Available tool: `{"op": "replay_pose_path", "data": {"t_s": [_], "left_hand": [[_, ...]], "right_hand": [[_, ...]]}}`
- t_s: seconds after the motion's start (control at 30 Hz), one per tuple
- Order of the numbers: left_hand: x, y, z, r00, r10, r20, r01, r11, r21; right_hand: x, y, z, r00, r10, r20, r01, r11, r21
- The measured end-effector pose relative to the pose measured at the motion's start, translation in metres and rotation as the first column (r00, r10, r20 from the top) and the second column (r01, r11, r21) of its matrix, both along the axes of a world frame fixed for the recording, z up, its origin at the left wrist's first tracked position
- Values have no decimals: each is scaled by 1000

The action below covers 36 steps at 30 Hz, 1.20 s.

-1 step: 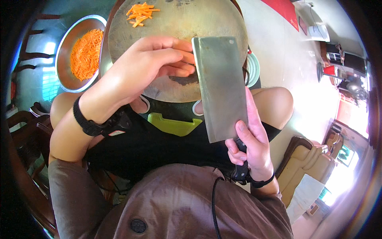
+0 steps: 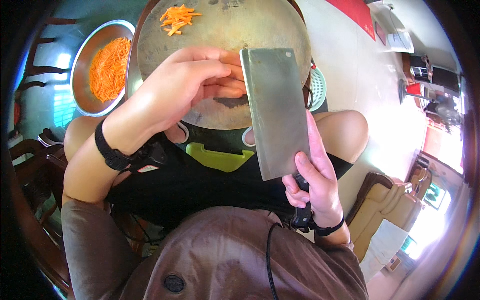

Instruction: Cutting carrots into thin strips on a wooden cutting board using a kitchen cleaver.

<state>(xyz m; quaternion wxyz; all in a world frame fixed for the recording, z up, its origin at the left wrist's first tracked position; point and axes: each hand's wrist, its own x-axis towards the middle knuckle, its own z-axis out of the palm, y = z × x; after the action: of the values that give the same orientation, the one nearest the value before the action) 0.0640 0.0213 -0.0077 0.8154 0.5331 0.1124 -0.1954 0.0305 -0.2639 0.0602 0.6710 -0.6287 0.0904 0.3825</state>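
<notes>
My right hand [image 2: 316, 177] is closed round the dark handle of a cleaver [image 2: 277, 110], its thumb lying on the lower part of the blade. The broad grey blade stands tilted up with one flat side facing me. My left hand [image 2: 205, 75] has its fingers stretched out, their tips at the left edge of the blade and partly hidden by it. Beneath both lies a round chopping board [image 2: 225, 30] with dark stains. A small pile of carrot strips [image 2: 177, 19] rests near its far left side.
A metal bowl [image 2: 80, 82] of shredded carrot [image 2: 109, 70] stands left of the board. Between my feet is a yellow-green plastic container [image 2: 219, 159]. A pale green basket [image 2: 317, 87] sits right of the board. Wooden furniture [image 2: 37, 150] is at the left, a tan sofa [image 2: 382, 205] at the right.
</notes>
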Motion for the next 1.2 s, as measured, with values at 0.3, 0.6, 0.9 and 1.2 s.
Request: {"op": "replay_pose_path", "data": {"t_s": [0.3,0.6,0.9,1.2], "left_hand": [[8,6,-7,993,-79,-88,53,962,-267],[12,23,-4,918,-391,72,199,611,766],[9,24,-11,785,-541,302,-104,365,925],[7,1,-29,579,-721,379,-264,274,925]], "right_hand": [[-2,-13,-6,992,-61,-113,72,993,91],[-3,-22,-18,997,-75,-24,76,997,9],[-7,-20,-24,999,-35,-4,35,998,-52],[-8,-19,-30,1000,-1,17,2,999,-49]]}}
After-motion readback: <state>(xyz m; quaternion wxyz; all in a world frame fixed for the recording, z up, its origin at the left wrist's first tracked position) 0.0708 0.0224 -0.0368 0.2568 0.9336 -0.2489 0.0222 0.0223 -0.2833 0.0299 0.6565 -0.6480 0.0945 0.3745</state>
